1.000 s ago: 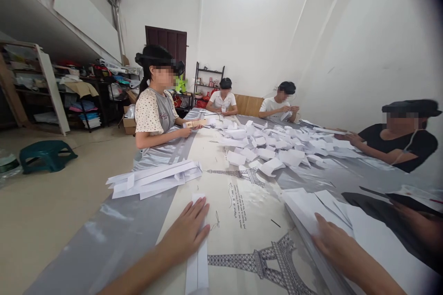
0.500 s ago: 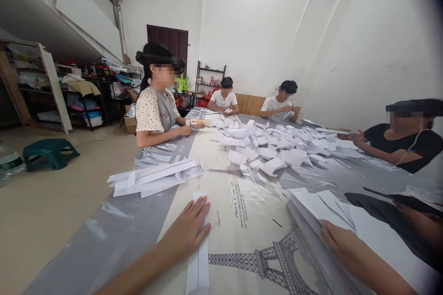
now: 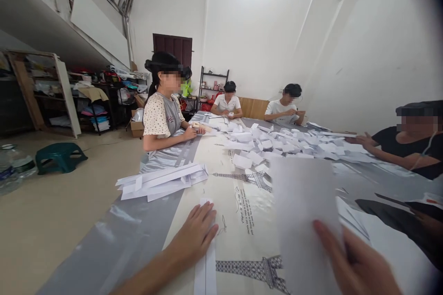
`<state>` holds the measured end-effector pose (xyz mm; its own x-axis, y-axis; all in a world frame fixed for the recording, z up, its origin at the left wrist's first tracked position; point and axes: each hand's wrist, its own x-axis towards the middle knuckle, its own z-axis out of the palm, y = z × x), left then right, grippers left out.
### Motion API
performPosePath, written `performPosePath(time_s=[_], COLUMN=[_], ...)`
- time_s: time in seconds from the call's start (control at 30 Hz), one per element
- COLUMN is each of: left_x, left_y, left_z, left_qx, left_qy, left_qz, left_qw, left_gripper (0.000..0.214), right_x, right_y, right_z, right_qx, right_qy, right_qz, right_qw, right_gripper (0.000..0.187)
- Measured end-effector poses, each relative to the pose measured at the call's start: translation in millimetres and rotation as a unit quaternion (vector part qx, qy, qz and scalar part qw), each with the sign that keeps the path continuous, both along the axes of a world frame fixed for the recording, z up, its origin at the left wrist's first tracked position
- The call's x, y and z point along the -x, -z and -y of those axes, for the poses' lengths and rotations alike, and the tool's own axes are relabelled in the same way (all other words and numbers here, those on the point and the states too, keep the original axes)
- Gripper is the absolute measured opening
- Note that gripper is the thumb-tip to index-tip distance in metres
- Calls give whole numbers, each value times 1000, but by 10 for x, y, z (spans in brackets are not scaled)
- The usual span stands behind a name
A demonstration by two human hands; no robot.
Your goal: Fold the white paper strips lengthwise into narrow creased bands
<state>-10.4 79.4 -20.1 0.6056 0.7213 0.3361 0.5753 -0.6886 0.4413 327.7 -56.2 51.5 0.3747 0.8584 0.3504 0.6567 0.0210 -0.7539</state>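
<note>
My left hand (image 3: 194, 229) lies flat, fingers stretched out, on a folded white paper strip (image 3: 205, 272) near the table's front. Raised in my right hand (image 3: 356, 258) is a white sheet of paper (image 3: 304, 221), pinched between the thumb in front and fingers behind. The sheet stands upright and hides part of the printed tablecloth. Behind and to the right of it lie more white sheets (image 3: 391, 239), partly covered by my right hand. Just beyond my left hand is a pile of long folded paper strips (image 3: 162, 182).
A large heap of folded white papers (image 3: 277, 140) covers the table's middle. Several people sit around it, one on the left holding a pale block-like object (image 3: 201, 127). A green stool (image 3: 60, 156) stands on the floor at left. Dark objects (image 3: 398, 221) lie at right.
My right hand has lifted a sheet off the stack at right and brought it left, up before me. My left hand stays on the strip. The view has shifted slightly.
</note>
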Motion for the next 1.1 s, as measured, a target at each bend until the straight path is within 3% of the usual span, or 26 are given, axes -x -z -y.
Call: performPosePath(time_s=[0.1, 0.13, 0.2, 0.23, 0.3, 0.4, 0.5, 0.67, 0.8, 0.87, 0.97, 1.03, 1.1], left_x=[-87, -137, -249, -303, -381, -405, -369, -354, -322, -289, -253, -248, -255], left_y=[-151, -186, -221, -221, -202, -164, -138, -51, 3, -12, -58, -74, -64], left_z=[109, 160, 267, 314, 373, 359, 287, 220, 154, 119, 86, 77, 73], left_qx=[98, 173, 338, 396, 455, 473, 470, 448, 437, 432, 432, 436, 439], left_qy=[-1, 23, 82, 113, 136, 84, 30, 15, -21, -32, -32, -31, -30], left_qz=[156, 209, 293, 309, 313, 304, 327, 311, 338, 342, 339, 341, 339], left_qw=[983, 962, 891, 857, 822, 823, 819, 838, 834, 834, 835, 832, 832], left_gripper=[44, 47, 63, 68, 71, 66, 60, 57, 58, 58, 57, 58, 59], right_x=[519, 637, 800, 855, 932, 1005, 1047, 1080, 1107, 1131, 1166, 1178, 1183], right_y=[-15, 11, 114, 185, 332, 467, 465, 466, 510, 471, 381, 366, 407], right_z=[-105, -153, -243, -280, -335, -376, -394, -410, -468, -529, -636, -688, -709], right_qx=[80, 100, 114, 118, 129, 150, 152, 137, 161, 194, 231, 224, 199], right_qy=[-105, -134, -194, -218, -248, -279, -289, -291, -216, -206, -276, -259, -215], right_qz=[-102, -117, -116, -111, -94, -113, -174, -212, -311, -406, -509, -520, -503], right_qw=[986, 979, 967, 962, 955, 942, 929, 923, 912, 869, 782, 783, 813], right_gripper=[49, 51, 52, 52, 54, 59, 61, 59, 66, 68, 66, 59, 55])
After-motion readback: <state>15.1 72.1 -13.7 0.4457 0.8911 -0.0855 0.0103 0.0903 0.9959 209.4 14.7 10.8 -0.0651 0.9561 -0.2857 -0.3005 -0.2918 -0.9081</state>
